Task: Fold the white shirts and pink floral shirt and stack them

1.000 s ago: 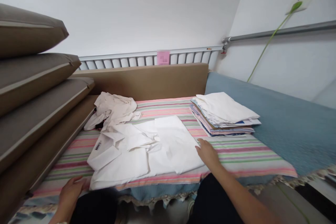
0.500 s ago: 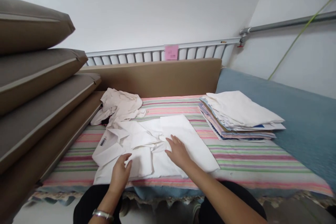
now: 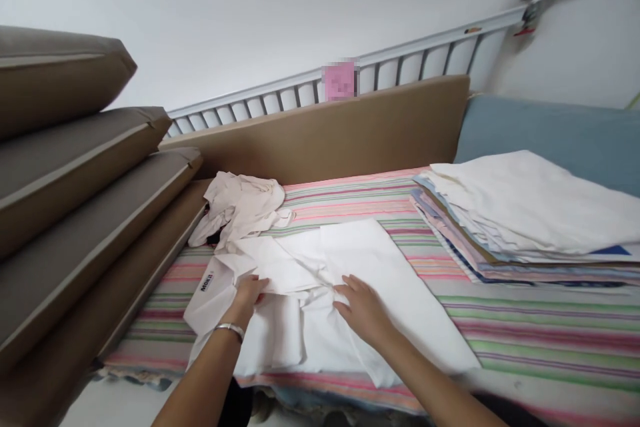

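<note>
A white shirt (image 3: 380, 267) lies partly folded on the striped sheet (image 3: 525, 327), collar label toward the left. My left hand (image 3: 249, 295), a bracelet on its wrist, rests on the shirt's left part with fingers curled onto a fold of the cloth. My right hand (image 3: 363, 307) lies on the shirt's middle, fingers spread and pressing the fabric by the crumpled folds. A crumpled cream garment (image 3: 245, 207) sits just behind the shirt.
A stack of folded clothes (image 3: 520, 213) lies at the right. Brown cushions (image 3: 80, 180) are piled at the left. A tan board (image 3: 350, 130) and white railing (image 3: 400, 67) stand behind. A blue blanket (image 3: 550, 127) lies at the far right.
Both hands came up from the bed's front edge onto the shirt. The left hand went forward to the folds near the collar. The view tilted and moved closer.
</note>
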A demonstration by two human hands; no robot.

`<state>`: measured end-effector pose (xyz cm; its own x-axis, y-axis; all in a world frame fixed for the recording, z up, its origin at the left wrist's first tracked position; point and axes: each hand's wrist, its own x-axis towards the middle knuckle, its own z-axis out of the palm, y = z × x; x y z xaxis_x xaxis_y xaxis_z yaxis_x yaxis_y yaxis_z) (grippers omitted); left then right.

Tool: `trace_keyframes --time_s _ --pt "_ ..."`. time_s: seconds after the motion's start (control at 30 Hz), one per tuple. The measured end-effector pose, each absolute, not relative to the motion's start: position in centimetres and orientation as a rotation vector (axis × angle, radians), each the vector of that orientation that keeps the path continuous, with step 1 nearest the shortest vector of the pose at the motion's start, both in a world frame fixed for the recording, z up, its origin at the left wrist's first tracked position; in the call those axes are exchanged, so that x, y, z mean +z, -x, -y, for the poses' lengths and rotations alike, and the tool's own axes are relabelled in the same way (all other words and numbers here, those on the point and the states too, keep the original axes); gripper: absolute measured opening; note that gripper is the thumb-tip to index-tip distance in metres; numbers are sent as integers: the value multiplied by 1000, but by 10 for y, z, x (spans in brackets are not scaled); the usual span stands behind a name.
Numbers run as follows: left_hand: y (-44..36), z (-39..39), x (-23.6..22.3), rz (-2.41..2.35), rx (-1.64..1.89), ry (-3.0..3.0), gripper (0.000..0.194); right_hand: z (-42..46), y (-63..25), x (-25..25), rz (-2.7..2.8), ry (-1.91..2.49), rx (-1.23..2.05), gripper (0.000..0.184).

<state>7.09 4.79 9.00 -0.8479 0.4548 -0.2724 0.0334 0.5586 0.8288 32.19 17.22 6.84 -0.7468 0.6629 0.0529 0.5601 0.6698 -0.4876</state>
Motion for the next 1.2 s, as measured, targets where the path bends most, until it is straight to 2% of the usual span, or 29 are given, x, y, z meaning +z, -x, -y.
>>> trace_keyframes --time_s 0.27,0.43,0.6,0.67,0.73,0.87,1.07,1.13,1.2 --pt "-73 -105 154 -2056 1423 -418 33 -177 -323 71 2595 989 779 41" --pt "-92 -166 159 -2013 1347 -541 36 -177 -324 78 2545 1024 796 45" --pt "-104 -201 143 -2037 1295 -702 34 -162 -318 75 2554 1143 763 75" --pt "-106 -197 136 -2091 1290 -797 38 -155 -314 68 2588 1185 766 80" --pt "-107 -182 129 -2173 1251 -923 38 -152 -311 62 2624 1220 759 77" --pt "-117 -136 114 -2244 1014 -1263 23 -159 -310 60 2671 1224 682 73" --pt "-135 -103 99 -2223 536 -1801 53 -179 -321 72 2580 1217 708 60" --pt "-138 -108 95 -2222 462 -1904 55 -185 -324 73 2531 1209 699 51" --pt "-140 -113 90 -2181 563 -1880 51 -188 -326 72 2499 1198 656 39"
